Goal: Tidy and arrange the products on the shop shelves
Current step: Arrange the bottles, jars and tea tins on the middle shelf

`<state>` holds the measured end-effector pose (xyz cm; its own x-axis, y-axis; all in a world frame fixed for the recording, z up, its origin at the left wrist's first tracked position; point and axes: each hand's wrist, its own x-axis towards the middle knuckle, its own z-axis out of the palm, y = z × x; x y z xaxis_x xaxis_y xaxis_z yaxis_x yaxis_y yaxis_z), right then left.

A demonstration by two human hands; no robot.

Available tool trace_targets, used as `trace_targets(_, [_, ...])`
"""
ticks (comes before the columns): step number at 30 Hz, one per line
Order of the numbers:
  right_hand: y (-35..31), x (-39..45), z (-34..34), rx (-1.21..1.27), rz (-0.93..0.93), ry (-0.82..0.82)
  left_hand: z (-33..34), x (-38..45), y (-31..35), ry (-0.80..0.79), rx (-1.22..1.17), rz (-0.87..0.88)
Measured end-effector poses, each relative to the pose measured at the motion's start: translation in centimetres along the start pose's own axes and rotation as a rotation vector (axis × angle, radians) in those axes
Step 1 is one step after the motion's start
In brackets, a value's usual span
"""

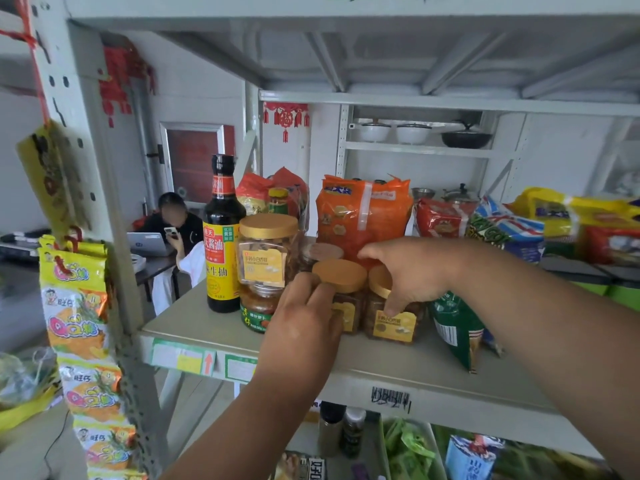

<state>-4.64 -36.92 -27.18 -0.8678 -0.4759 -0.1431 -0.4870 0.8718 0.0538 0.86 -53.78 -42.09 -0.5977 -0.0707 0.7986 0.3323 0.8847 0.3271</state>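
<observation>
Here both hands reach onto the grey shelf [433, 368], working among a cluster of clear plastic snack jars with gold lids. The left hand [304, 320] curls its fingers round the nearer jar [341, 282], gripping it at the side just under the lid. The right hand [412, 271] lies over the neighbouring jar [391, 320], fingers bent down its front and one fingertip touching the yellow label; this jar stands upright, just beside the one in the left hand. To the left, a third gold-lidded jar [266, 251] sits stacked on a shorter jar with a green label [258, 310], and a tall soy sauce bottle [221, 233] with a black cap stands at the shelf's left end. Behind the jars, an orange packet [360, 216] stands upright, with red and yellow snack bags [443, 216] lined up to its right. A green bag [457, 330] leans near the shelf's front edge, beside the right forearm. Strips of yellow sweet packets [76, 306] hang from the shelf upright on the left. In the background a person [173, 226] sits at a bench with a laptop [149, 242].
</observation>
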Motion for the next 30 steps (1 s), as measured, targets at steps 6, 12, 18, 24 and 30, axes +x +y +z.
trace_targets(6, [1.6, -1.5, -0.7, 0.215, -0.038, 0.043, -1.0, 0.6, 1.5, -0.069, -0.206, -0.077])
trace_targets(12, [3.3, -2.3, -1.2, 0.484, -0.057, 0.114, -1.7, 1.1, 3.5, -0.186, -0.36, -0.142])
trace_targets(18, [4.2, -2.6, -1.1, 0.719, -0.132, 0.11, -2.0, 1.3, 4.5, -0.311, -0.529, -0.29])
trace_targets(24, [5.4, -2.5, -0.8, 0.989, -0.265, 0.158, -1.8, 1.6, 4.7, -0.322, -0.872, -0.429])
trace_targets(30, [5.7, -2.2, -0.3, 1.169, -0.353, 0.191, -2.3, 2.1, 5.1, -0.226, -1.218, -0.535])
